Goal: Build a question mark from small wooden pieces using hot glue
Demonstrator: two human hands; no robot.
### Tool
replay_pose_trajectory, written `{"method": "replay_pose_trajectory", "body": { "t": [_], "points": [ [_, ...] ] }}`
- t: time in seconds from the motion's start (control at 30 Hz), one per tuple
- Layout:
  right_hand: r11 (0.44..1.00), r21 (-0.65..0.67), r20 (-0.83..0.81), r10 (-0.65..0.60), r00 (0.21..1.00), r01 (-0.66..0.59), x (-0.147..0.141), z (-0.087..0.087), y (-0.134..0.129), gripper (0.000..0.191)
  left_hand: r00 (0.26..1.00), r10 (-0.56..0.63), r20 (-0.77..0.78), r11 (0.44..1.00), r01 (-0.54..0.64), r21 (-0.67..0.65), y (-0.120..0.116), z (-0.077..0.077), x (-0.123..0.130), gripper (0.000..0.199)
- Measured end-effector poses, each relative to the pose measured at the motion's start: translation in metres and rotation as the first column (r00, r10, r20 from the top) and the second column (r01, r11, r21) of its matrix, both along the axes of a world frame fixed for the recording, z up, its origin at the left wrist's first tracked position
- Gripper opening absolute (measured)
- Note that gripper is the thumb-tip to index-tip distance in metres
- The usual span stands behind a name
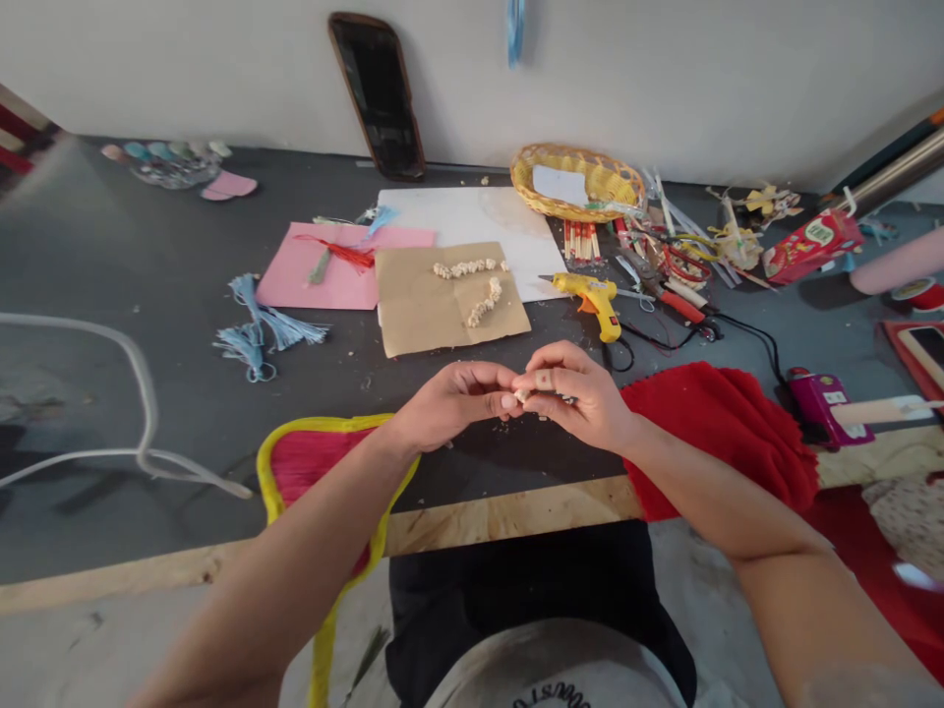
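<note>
Near the table's front edge, my left hand [461, 398] and my right hand [579, 393] meet, fingertips pinched together. Between them they grip a small cream-coloured piece [522, 395]; its exact shape is partly hidden by the fingers. Just beyond the hands lies a brown paper sheet [413, 305] bearing two rows of small cream clusters, one row [463, 268] along the top and a shorter one [485, 303] slanting below it. A yellow glue gun [599, 300] rests to the right of the paper, its nozzle pointing left.
Blue tassels [280, 324] and pink paper [280, 275] lie at the left. Behind are a phone [380, 98] leaning on the wall and a wicker basket [523, 187]. Pliers [682, 305], cables, a red cloth [715, 433] and a purple box [822, 408] are at the right.
</note>
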State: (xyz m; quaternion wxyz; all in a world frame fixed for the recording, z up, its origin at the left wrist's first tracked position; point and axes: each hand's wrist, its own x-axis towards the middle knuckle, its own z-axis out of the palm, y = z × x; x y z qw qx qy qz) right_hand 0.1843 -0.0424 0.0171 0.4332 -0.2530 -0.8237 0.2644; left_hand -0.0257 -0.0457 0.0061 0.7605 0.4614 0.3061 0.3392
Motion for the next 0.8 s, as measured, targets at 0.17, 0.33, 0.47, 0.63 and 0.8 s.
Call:
{"method": "replay_pose_trajectory", "body": {
  "t": [0.17,0.33,0.47,0.63,0.8],
  "points": [
    [0.999,0.044,-0.003,-0.019,1.000,0.019,0.0003,-0.0011,-0.0005,0.023,1.000,-0.004,-0.028,1.000,0.005,0.018,0.0007,0.0036,0.0001,0.021],
    [0.996,0.088,-0.003,-0.028,1.000,0.028,0.0001,-0.0003,-0.0010,0.015,0.999,-0.004,-0.052,1.000,0.004,-0.007,0.0015,0.0041,0.0006,0.025],
    [0.994,0.100,0.000,-0.032,0.999,0.032,-0.0006,-0.0007,-0.0013,0.015,0.998,-0.003,-0.070,1.000,0.001,-0.023,0.0012,0.0030,-0.0009,0.026],
    [0.994,0.102,0.022,-0.026,0.999,0.024,-0.0007,-0.0011,-0.0007,0.016,0.992,0.004,-0.129,0.998,0.005,0.065,0.0008,0.0047,-0.0030,0.029],
    [0.991,0.134,0.024,-0.031,0.999,0.027,-0.0011,-0.0015,-0.0002,0.015,0.988,0.008,-0.153,0.997,0.004,0.079,-0.0001,0.0065,-0.0018,0.029]
  ]
}}
